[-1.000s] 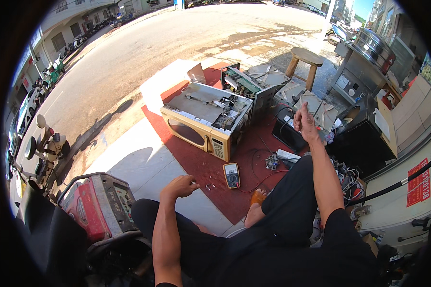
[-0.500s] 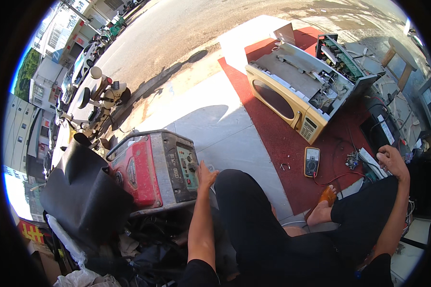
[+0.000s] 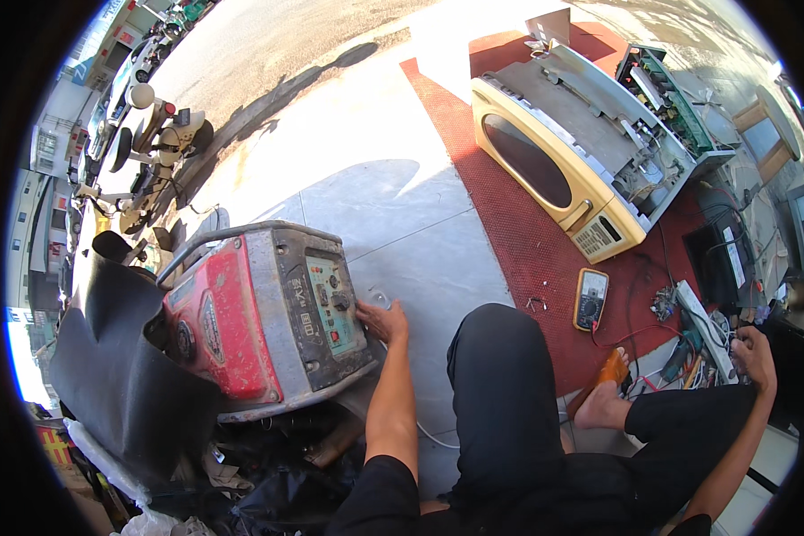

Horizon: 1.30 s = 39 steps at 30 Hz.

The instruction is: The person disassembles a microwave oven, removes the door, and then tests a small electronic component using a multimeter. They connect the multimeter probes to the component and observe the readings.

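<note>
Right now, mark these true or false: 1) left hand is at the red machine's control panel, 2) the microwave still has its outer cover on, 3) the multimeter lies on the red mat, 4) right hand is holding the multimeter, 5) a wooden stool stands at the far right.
1) True. The left hand touches the edge of the control panel of the red machine.
2) False. The microwave is open on top, its insides showing.
3) True. The multimeter lies on the red mat.
4) False. The right hand is off by the tools and cables, apart from the meter.
5) True. The wooden stool stands there.
</note>
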{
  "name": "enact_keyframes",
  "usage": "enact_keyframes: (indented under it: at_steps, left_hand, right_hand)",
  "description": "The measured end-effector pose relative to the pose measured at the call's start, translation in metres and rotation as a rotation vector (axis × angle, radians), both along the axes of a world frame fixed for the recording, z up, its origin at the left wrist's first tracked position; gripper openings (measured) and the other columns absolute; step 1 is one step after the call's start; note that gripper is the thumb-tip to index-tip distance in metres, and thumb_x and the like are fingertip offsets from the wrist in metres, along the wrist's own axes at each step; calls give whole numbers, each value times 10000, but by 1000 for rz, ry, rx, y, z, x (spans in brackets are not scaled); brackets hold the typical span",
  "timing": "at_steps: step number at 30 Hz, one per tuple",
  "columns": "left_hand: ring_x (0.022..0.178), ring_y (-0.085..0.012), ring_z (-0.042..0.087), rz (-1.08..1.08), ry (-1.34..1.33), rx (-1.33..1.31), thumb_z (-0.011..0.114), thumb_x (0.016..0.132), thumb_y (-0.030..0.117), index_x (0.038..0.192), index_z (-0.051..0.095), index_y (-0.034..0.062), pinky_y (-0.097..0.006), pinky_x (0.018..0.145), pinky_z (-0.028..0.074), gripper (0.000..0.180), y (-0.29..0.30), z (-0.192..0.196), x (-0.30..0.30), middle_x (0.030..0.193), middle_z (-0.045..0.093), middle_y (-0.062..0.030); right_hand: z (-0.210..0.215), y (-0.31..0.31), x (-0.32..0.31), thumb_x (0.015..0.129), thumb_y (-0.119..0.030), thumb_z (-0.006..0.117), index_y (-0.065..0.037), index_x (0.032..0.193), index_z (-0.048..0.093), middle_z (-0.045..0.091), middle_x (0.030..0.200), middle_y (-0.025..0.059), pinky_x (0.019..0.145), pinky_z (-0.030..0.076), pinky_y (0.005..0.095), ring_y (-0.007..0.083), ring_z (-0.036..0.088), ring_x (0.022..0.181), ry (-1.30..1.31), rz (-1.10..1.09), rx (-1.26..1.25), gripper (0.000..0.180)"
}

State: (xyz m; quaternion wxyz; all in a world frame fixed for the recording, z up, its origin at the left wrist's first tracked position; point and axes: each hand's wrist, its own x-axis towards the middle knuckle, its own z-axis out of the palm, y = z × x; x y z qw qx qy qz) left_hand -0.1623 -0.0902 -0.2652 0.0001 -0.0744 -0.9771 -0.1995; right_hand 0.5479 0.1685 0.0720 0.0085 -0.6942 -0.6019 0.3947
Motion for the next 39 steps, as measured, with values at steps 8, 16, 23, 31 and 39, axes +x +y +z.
enact_keyframes:
  at_steps: [8, 16, 23, 31, 39]
  left_hand:
    - [1226, -452, 583, 32, -5, -93, 887, 797, 287, 1394, 535, -28, -527, 1046, 489, 761, 9, -28, -22, 1296, 575, -276]
    - [1282, -428, 551, -484, 181, 282, 807, 817, 146, 1429, 555, -44, -489, 1127, 444, 688, 56, 49, 2, 1355, 583, -254]
    - [1359, -366, 519, -972, -483, 985, 751, 852, 70, 1502, 467, 10, -482, 1142, 427, 712, 170, 253, 112, 1456, 475, -162]
    - [1246, -283, 604, -1472, -978, 932, 743, 807, 13, 1468, 501, 53, -411, 1005, 560, 704, 261, 466, 311, 1422, 551, -157]
    - [1200, -258, 634, -1909, -1149, 749, 812, 864, 140, 1500, 508, 53, -398, 993, 553, 711, 286, 580, 496, 1373, 583, -144]
  right_hand:
    - [22, -28, -20, 918, -236, 795, 92, 1237, 630, 687, 795, 112, 587, 506, 339, 148, 644, 673, -21, 9, -2, 487]
    - [33, -46, -40, 915, -435, 796, 19, 1239, 695, 748, 1075, 246, 896, 555, 462, 398, 722, 1047, -63, 165, 142, 567]
    - [13, -44, -31, 927, -404, 772, 28, 1280, 677, 754, 1103, 251, 904, 559, 459, 395, 726, 1068, -50, 260, 325, 566]
    - [-10, -39, -32, 875, -421, 771, 3, 1060, 754, 758, 1051, 222, 863, 551, 499, 400, 719, 1039, 34, 204, 393, 463]
    - [-26, -27, -40, 897, -386, 736, 6, 876, 772, 757, 878, 205, 821, 554, 515, 396, 734, 918, 142, 193, 369, 394]
